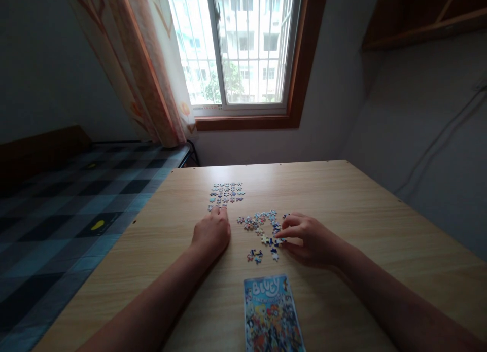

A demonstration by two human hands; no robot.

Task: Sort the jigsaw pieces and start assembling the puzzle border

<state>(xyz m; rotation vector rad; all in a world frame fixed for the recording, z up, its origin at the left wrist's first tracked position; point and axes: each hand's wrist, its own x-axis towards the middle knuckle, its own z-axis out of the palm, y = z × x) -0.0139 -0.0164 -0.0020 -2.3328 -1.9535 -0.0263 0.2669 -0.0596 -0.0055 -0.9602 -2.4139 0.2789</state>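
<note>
My left hand [212, 231] rests on the table, its fingers bent together at the near edge of spaced-out jigsaw pieces [227, 192] set in rows. Whatever lies under those fingertips is hidden. To the right, my right hand [309, 238] hovers low with fingers apart, the tips at the right side of a loose heap of jigsaw pieces [255, 221]. No piece shows clearly held there. A small cluster of pieces [254, 255] lies nearer to me, and a single piece [274, 254] sits beside it.
A colourful puzzle box or card marked "Bluey" [272, 314] lies at the near side of the wooden table [373, 215]. Left of the table stands a bed with a checked cover [114, 189]. Beyond are a barred window [251, 53] and a curtain [140, 68].
</note>
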